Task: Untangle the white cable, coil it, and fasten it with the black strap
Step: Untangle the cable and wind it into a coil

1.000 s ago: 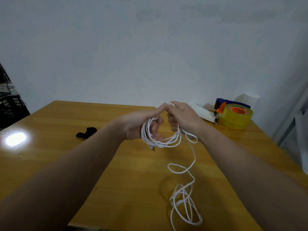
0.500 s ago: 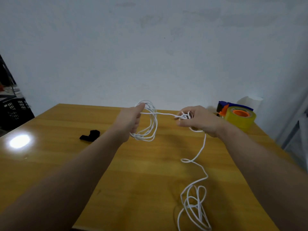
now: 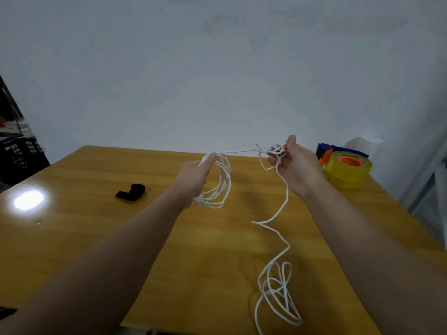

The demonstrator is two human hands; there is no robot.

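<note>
My left hand (image 3: 193, 176) grips a bundle of loops of the white cable (image 3: 222, 182), held above the wooden table (image 3: 96, 238). A taut strand runs from there to my right hand (image 3: 294, 163), which pinches a small tangle of the same cable at its fingertips. From my right hand the cable hangs down and ends in a loose pile near the table's front edge. The black strap (image 3: 131, 191) lies on the table to the left of my left hand, untouched.
A yellow tape roll in a blue and orange dispenser (image 3: 346, 168) stands at the back right, just behind my right hand, with a white object (image 3: 365, 143) behind it. A black crate (image 3: 21, 153) sits off the table's left side.
My hands have drawn apart, the right one moving right and up with the tangle, stretching a strand between them. The loose pile on the table has shrunk slightly.
</note>
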